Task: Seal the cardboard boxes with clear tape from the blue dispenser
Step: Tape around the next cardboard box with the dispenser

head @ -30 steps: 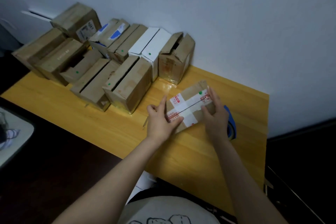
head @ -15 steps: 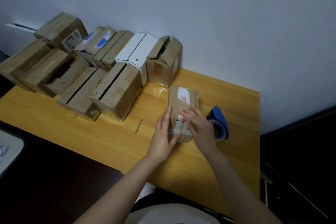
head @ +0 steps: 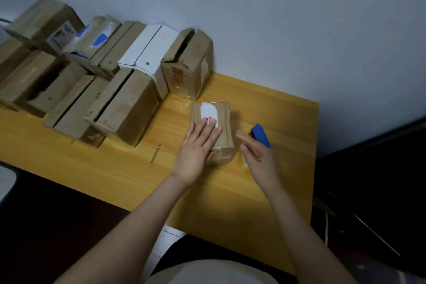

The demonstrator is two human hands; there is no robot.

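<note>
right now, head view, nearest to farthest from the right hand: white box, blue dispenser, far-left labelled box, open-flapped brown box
1. blue dispenser, just behind the right hand
2. open-flapped brown box, farther back, to the left
3. white box, left of that
4. labelled box, far left

Wall (head: 288,18): plain, pale grey-white, matte; runs behind tbl's far edge.
Tbl (head: 115,168): yellow-orange wood, grain visible, flat top, set against wall; right rear corner square.
Short scratch (head: 155,154) in top nr centre.
Lower left: v. dark reddish-brown area (head: 46,214), floor or low surface, can't tell.
Pale rounded obj (head: 5,182) at left edge, type unclear.
Right of tbl: black furniture (head: 373,180), type unclear.
Light: dim, soft; faint glare on top nr wall.
</note>
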